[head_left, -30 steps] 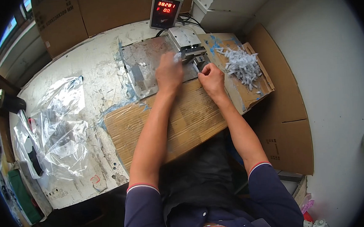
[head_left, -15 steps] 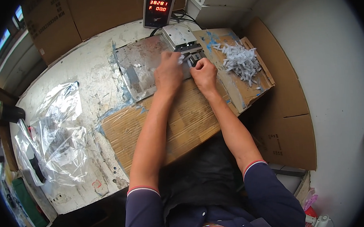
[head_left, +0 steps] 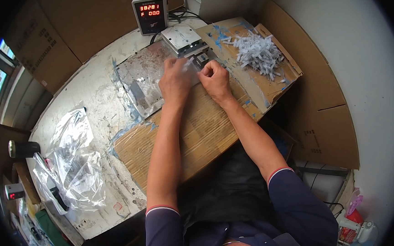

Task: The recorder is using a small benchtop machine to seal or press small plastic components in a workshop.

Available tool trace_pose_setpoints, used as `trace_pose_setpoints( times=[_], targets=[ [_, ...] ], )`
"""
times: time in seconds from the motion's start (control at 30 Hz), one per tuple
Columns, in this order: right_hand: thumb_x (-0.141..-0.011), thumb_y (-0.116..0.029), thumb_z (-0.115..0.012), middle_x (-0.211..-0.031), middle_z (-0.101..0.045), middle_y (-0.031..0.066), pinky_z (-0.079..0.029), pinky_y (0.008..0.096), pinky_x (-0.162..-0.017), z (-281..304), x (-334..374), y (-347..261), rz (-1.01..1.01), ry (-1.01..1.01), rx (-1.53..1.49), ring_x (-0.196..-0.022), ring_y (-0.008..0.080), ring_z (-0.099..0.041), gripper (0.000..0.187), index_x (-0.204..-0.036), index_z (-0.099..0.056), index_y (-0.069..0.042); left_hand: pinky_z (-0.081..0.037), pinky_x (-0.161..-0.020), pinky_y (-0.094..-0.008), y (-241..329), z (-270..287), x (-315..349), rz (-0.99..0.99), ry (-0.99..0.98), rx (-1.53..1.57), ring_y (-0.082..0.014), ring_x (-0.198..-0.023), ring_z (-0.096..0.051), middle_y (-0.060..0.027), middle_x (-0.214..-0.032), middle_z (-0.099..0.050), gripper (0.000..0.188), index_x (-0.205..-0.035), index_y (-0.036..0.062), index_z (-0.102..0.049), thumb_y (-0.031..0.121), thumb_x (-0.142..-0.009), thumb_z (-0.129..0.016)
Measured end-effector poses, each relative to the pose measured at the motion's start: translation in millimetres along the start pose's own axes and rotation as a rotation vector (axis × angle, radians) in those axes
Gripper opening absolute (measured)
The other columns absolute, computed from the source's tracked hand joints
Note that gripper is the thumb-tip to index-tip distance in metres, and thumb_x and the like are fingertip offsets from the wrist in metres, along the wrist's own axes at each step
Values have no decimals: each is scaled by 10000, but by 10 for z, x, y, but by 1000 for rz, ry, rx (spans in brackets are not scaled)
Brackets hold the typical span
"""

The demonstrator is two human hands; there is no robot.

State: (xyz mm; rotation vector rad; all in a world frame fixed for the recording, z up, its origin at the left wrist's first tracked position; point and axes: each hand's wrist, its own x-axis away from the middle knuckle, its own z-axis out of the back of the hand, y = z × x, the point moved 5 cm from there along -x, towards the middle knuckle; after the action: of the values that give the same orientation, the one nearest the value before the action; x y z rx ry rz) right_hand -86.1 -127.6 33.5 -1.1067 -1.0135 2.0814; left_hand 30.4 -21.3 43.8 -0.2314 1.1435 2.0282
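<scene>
My left hand [head_left: 174,84] is over the right part of a worn metal plate [head_left: 144,88], its fingers closed and slightly blurred. A small, smeared, translucent whitish piece [head_left: 187,65] shows at its fingertips; its exact kind cannot be made out. Close beside it, my right hand [head_left: 216,80] is pinched, thumb against bent fingers, and what it may hold is hidden. Just beyond both hands stands a small white-topped machine [head_left: 182,37] with a dark and metal fixture [head_left: 200,58] on its near side.
White strips [head_left: 258,54] lie heaped on cardboard at the right. A display box [head_left: 151,14] with red digits stands behind the machine. Crumpled clear plastic bags [head_left: 74,163] cover part of the table's left side. Flattened cardboard [head_left: 202,127] lies under my forearms.
The view has shifted a little. My right hand has drawn back from the fixture, baring more of it. The left hand stays close by with the translucent piece at its fingertips.
</scene>
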Motion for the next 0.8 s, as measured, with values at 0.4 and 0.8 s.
trace_pose_setpoints(
  times=[0.4,0.8],
  targets=[
    [-787,23,-775,-677,-563,85,-463,339,-558,-2,89,-153,163,-32,-79,-576,211,-556,260,-791,-525,-50,-561,-761,-401,-15,-10,15,-114,74,80,-343,-922,-708,-111,-1026,-712,221,-1102,98,-681,169,-904,-752],
    [-808,6,-762,-777,-690,94,-548,343,-648,36,75,-64,76,70,-76,-693,238,-695,189,-927,-623,-43,-485,-731,-243,-155,106,-34,148,65,584,-76,-800,-584,-9,-921,-678,345,-1319,109,-669,57,-978,-662]
  ],
)
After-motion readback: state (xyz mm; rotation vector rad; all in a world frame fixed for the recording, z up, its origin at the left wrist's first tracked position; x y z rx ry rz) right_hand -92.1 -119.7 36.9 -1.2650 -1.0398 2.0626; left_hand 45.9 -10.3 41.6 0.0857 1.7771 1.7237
